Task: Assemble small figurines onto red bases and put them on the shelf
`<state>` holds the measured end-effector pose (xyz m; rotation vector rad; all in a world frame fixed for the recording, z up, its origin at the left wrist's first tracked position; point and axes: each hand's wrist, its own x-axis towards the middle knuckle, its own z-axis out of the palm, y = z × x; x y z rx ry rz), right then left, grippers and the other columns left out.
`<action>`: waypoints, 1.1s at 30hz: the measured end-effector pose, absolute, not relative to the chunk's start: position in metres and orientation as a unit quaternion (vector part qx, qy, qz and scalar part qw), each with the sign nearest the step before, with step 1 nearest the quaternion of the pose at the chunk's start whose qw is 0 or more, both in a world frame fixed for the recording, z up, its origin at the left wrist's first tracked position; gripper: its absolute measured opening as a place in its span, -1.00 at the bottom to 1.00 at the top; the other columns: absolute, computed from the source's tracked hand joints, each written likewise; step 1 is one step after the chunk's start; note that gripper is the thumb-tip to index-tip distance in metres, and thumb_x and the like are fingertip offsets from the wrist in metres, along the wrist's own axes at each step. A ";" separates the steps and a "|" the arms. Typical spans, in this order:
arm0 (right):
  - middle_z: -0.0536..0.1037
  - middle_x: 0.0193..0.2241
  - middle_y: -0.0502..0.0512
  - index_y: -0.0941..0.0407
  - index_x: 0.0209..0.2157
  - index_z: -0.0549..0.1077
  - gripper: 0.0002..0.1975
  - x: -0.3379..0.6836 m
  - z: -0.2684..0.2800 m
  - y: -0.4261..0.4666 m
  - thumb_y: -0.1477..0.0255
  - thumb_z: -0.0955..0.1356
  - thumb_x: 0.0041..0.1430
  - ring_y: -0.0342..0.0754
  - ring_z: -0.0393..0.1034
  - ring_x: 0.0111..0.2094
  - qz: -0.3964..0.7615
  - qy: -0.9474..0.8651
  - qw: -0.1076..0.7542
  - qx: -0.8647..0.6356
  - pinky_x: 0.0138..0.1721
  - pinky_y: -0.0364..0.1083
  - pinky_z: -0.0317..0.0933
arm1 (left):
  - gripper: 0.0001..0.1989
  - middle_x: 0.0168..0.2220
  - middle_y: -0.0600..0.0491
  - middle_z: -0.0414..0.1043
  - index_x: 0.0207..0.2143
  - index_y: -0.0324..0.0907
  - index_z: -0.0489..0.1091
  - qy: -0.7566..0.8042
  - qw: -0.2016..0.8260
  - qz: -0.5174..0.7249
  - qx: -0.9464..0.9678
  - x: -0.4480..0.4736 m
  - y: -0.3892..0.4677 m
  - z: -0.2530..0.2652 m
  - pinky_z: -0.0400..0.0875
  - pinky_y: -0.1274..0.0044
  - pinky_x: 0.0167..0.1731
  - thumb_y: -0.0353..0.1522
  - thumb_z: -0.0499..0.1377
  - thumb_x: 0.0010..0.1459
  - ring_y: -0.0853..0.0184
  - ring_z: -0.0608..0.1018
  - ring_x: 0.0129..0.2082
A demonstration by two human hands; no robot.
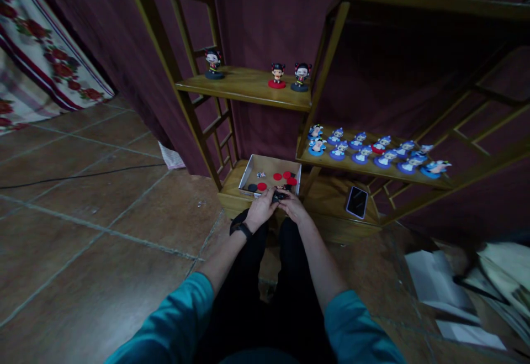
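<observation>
Over the person's lap, at seven o'clock from the small black piece, the left hand (261, 209) is gripping it with bent fingers; at five o'clock the right hand (293, 206) is pinching its other side. The small black piece (278, 196) is sitting between both sets of fingertips, mostly hidden, just before the near edge of a shallow cardboard box (265, 165). Its exact shape is escaping the view. It is looking like hard plastic: probably light, stiff and a little slippery, with any thin parts likely to snap under twisting. Its thickest part would be the safest place to hold, fingertips opposed, pressing gently.

Beyond, at twelve o'clock, the box is holding red discs (277, 177), a dark disc (252, 187) and a black-and-white figurine piece (260, 175). At three o'clock a smartphone (356, 202) is lying on the low shelf. At two o'clock, blue-based figurines (362, 154) are standing in rows; farther, between eleven and one, three black-haired figurines (277, 74) are standing on the upper shelf (246, 85).
</observation>
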<state>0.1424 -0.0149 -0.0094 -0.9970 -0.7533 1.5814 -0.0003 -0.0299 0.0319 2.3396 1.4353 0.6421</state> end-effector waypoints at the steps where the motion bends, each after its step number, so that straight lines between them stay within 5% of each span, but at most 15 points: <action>1: 0.55 -0.30 0.00 0.04 -0.30 0.47 -0.61 0.142 -0.009 -0.015 0.64 0.35 -0.26 -0.09 0.42 -0.23 0.663 -0.316 0.532 -0.421 -0.15 -0.02 0.29 | -0.49 0.00 -0.11 0.27 0.11 -0.11 0.07 0.503 0.160 0.225 0.819 0.000 -0.030 0.032 0.33 0.46 -0.20 -0.35 0.10 0.10 0.19 0.41 -0.06; 33: 0.51 -0.14 -0.04 0.02 -0.29 0.48 -0.54 0.145 -0.003 -0.019 0.69 0.29 -0.28 -0.05 0.41 -0.15 0.648 -0.325 0.526 -0.446 -0.20 -0.06 0.36 | -0.47 -0.05 -0.20 0.28 0.18 -0.23 -0.02 0.502 0.070 0.220 0.833 0.000 -0.044 0.035 0.22 0.44 -0.13 -0.24 -0.06 0.20 0.15 0.41 -0.09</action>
